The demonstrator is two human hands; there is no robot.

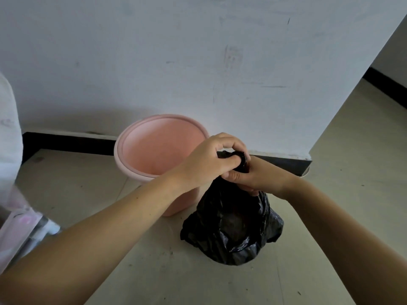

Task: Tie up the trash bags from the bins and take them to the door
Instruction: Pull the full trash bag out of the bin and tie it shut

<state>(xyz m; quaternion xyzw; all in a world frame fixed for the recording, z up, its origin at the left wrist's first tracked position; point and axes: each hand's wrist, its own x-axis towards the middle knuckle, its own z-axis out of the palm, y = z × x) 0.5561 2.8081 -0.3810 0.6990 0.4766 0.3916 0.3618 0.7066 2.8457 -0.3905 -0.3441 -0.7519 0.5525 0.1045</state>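
Note:
A full black trash bag (233, 227) stands on the floor just right of a pink bin (154, 146). The bin has no bag in it and stands against the wall. My left hand (207, 159) grips the bunched top of the bag from above, fingers curled around the twisted plastic. My right hand (257, 177) holds the bag's neck just below, from the right side. Both hands touch each other at the neck. The bag's top end is mostly hidden inside my fingers.
A white wall (198, 62) with a black skirting board (66, 142) runs behind the bin. The wall ends at a corner (310, 155) on the right, with tiled floor beyond. Pale pink and white items (19, 227) lie at the far left.

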